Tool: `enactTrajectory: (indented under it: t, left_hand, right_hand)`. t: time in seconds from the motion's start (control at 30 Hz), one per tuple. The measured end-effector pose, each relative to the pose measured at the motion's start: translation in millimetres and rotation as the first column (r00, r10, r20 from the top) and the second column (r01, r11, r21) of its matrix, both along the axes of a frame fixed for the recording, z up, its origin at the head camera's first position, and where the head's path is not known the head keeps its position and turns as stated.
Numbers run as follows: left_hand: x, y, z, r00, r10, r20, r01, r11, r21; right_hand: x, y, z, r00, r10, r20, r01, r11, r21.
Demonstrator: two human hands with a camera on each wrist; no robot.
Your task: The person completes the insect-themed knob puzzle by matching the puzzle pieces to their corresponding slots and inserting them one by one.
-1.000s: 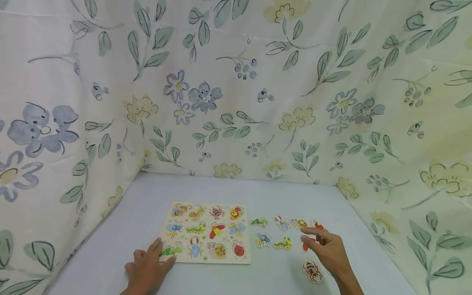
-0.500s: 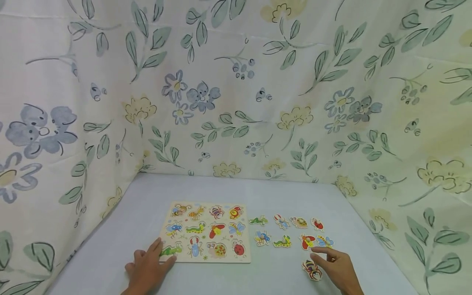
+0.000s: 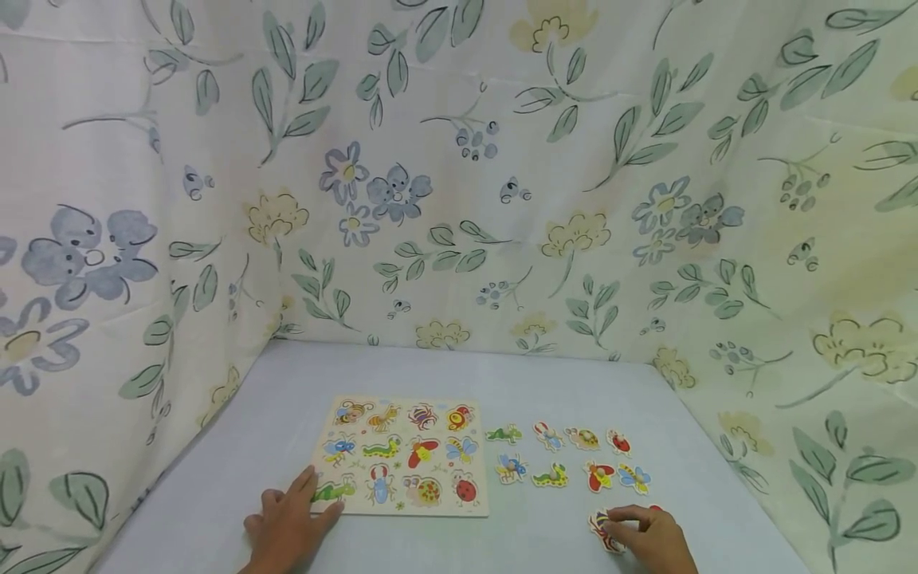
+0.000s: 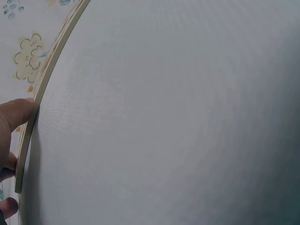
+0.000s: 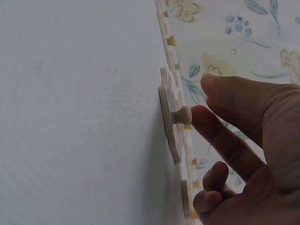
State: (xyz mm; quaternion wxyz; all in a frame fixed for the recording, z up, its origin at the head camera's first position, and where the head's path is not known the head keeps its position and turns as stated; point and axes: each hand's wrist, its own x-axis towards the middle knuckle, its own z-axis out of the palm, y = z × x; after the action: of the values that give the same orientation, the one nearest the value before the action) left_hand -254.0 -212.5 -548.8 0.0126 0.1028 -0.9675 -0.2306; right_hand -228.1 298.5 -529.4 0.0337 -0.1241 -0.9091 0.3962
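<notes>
Head view evenly, softly lit; wrist views dimmer; at left wrist, the table darkens rightward, the board bows with distortion; the spider piece shadows softly.

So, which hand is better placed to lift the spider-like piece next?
Probably the right hand: its index fingertip is right by the knob of the spider-like piece. The left hand rests at a corner of the puzzle board, farther away.

Floral cloth is enclosing a pale tabletop on three sides; it is forming a booth. It is concealing the room.
</notes>
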Motion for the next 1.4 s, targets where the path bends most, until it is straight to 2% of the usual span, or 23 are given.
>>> enactTrajectory:
  t: [0.5,0.63,0.73,0.83,1.03,1.17,1.4]
  left_hand:
    - [2.1,-0.2,1.1,1.0,-0.004,-0.008,0.004,1.0,0.004]
    - [2.3,-0.2,1.3,1.0,-0.004,-0.005,0.004,1.0,0.003]
    - [2.3,0.0,1.5,1.0,0.001,-0.004,-0.001,1.0,0.001]
    - [2.6,0.7,1.8,1.0,0.004,-0.012,-0.004,1.0,0.001]
    - [4.9,0.2,1.3,0.999,0.002,-0.039,-0.002,1.0,-0.002]
    - [5.1,-0.1,0.5,0.999,-0.002,-0.052,0.002,1.0,-0.003]
    - [2.3,1.0,-0.6,0.999,0.001,-0.043,-0.001,1.0,-0.003]
  right_hand:
    - [-1.3,-1,-7.0,1.0,0.025,-0.018,-0.022,0.991,0.135]
    - [-4.3,-5,0.5,0.999,0.018,-0.044,-0.01,0.986,0.167]
    - [-8.3,-11,11.4,0.993,0.048,-0.108,-0.028,0.983,0.184]
    - [-13.6,-19,22.4,0.976,0.093,-0.198,-0.055,0.98,0.189]
    - [-29.8,-37,40.1,0.926,0.14,-0.35,-0.09,0.984,0.157]
    - [-41.3,-49,48.1,0.896,0.185,-0.403,-0.142,0.981,0.135]
    - [-64.8,-76,63.2,0.83,0.277,-0.484,-0.229,0.961,0.158]
